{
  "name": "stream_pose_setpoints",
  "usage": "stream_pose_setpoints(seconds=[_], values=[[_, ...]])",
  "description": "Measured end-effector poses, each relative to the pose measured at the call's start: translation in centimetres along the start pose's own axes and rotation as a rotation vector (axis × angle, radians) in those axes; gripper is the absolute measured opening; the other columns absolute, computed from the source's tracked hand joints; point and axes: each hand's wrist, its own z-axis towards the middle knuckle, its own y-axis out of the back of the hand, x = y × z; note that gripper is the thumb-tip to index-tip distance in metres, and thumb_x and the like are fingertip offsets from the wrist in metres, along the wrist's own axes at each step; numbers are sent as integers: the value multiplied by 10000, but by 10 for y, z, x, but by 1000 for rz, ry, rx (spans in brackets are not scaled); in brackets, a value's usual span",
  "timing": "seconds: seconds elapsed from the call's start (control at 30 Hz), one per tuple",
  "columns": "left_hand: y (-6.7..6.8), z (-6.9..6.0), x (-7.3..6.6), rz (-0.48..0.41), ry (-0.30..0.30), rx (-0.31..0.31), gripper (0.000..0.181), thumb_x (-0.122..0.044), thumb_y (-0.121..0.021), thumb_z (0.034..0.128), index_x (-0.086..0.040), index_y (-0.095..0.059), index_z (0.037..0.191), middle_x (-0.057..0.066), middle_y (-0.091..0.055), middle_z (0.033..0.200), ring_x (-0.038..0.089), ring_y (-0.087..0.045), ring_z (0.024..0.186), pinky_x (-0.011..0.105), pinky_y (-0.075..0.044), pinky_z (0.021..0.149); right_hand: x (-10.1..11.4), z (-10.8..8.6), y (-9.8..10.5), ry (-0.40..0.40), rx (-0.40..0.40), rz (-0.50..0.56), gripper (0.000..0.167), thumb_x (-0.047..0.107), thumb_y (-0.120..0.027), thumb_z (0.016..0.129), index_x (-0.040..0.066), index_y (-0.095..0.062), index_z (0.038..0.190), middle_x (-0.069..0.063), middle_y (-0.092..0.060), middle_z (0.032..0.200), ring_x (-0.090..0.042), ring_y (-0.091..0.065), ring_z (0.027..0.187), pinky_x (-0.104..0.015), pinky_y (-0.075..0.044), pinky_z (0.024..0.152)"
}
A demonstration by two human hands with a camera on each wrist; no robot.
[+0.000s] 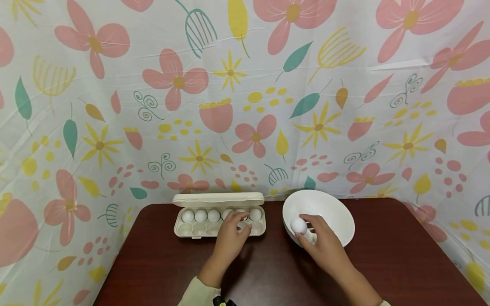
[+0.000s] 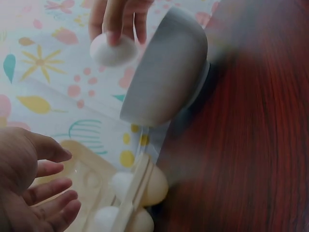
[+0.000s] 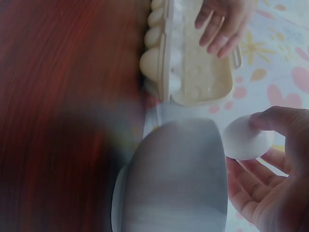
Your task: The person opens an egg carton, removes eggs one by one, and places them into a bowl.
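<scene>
A: Where's the egg?

B: In the right hand, over the near-left part of the white bowl. Thumb and fingers pinch it. Shell touching the rim or not: can't tell.

A: And the left hand?

B: At the right part of the open carton, by the row of eggs. Fingers loose, nothing held.

A: Handling?

B: Light, I'd judge. Stiff but brittle shell, smooth enough to slide if the pinch slackens. A hard squeeze or a knock against the bowl could crack it.

A: Best hold?

B: Round the widest part, fingertips on opposite sides, pressure spread evenly. The present pinch looks fair.

A: Which way does it point?

B: From above, nearly round. From beside, slightly oblong; long axis nearer upright than flat, by my reading. Blunt end up or down: can't tell, fingers cover part.
</scene>
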Motion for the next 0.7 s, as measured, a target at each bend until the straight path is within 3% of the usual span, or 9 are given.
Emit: stream_pose_setpoints(seconds=[0.27, 0.7], values=[[3, 8, 18, 136, 7, -52, 388, -64, -756, 846, -66, -695, 1229, 98, -644, 1192, 285, -625, 1120, 459, -525, 953, -14, 0, 12, -8, -3, -71, 486, 96, -832, 805, 48, -624, 1242, -47, -650, 1129, -178, -671, 931, -421, -577, 793], [1, 20, 47, 230, -50, -103, 393, -35, -781, 823, -39, -705, 1209, 152, -658, 1182, 350, -636, 1109, 478, -541, 932, -33, 3, 31, -50, 50, -168, 507, 120, -831, 799, 38, -616, 1251, -92, -671, 1090, -247, -678, 940, -462, -550, 752]])
